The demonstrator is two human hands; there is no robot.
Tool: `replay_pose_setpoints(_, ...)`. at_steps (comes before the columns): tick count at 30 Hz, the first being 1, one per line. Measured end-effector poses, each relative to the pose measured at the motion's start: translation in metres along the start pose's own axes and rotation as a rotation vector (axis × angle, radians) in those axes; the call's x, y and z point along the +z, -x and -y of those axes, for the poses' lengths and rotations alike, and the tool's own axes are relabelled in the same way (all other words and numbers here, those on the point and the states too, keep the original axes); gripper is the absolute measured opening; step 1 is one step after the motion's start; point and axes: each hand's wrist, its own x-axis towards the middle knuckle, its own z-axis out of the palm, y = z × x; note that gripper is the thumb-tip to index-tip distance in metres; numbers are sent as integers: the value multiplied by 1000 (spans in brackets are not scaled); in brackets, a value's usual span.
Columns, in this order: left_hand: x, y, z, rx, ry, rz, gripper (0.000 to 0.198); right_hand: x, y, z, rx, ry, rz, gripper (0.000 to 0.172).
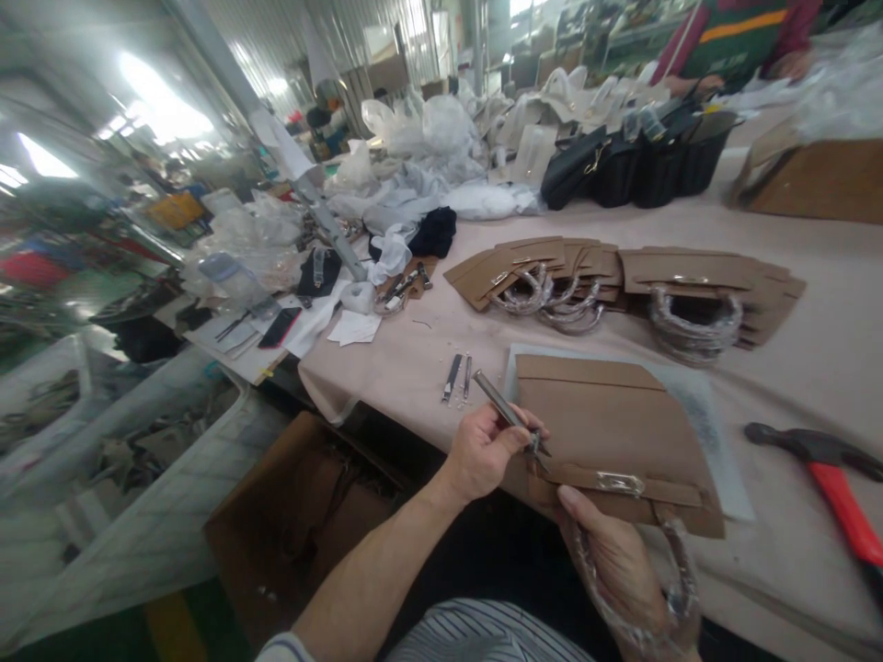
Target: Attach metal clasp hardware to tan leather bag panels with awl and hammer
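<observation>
A brown bag panel [607, 414] with a metal clasp [619, 483] and a plastic-wrapped handle lies on a pale board [721, 441] at the table's front edge. My left hand [487, 450] is closed on a metal caliper-like tool [502, 401], its pointed jaws at the panel's lower left corner. Through the wrapped handle [680, 561] reaches my right hand [613, 552], its thumb pressing the panel's lower edge; the fingers beneath are hidden.
Stacked brown panels [710, 276] with wrapped handles lie behind. A hammer [831, 478] rests at right, small tools [452, 379] left of the board. Black bags [621, 170] stand farther back; a person [741, 46] is at back right. An open carton [296, 524] sits below the table.
</observation>
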Motion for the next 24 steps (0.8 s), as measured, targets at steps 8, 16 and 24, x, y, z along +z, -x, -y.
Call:
replay_pose_setpoints(8,2,14,-10,18,34,-53,41,-11,2,2,134,76,-10,59)
replay_pose_setpoints(16,1,25,-12,82,-57,-50,36,6,7,9,46,53,-49,66)
replay_pose_setpoints(24,3,21,-5,9,-3,-115,40,7,7,7,33,96,-48,63)
